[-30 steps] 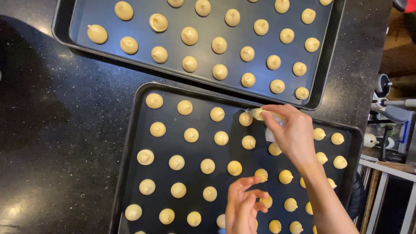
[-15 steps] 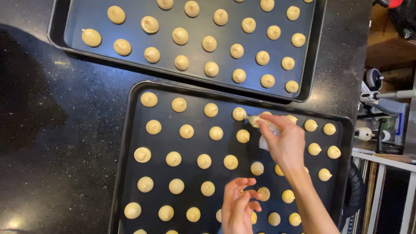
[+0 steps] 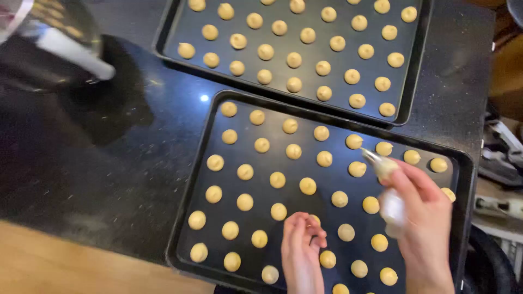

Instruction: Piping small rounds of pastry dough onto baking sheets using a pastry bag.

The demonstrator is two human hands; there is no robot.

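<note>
My right hand (image 3: pixel 422 218) grips a piping bag (image 3: pixel 384 179) whose metal tip points up-left over the near black baking tray (image 3: pixel 188 218). Rows of small round dough mounds (image 3: pixel 277 179) cover that tray. My left hand (image 3: pixel 301 251) hovers low over the tray's near middle with fingers curled loosely, touching or just above a mound, holding nothing I can see. A second black tray (image 3: pixel 417 60) farther away is also filled with several dough mounds.
Both trays rest on a dark speckled countertop (image 3: pixel 109 174). A shiny metal bowl or container (image 3: pixel 54 38) stands at the far left. A wooden edge (image 3: pixel 65 261) runs along the near left. Equipment and clutter sit beyond the counter's right edge (image 3: pixel 504 158).
The view has shifted left, revealing the metal container. My right hand with the piping bag moved slightly toward me along the near tray. My left hand stays near the tray's front.
</note>
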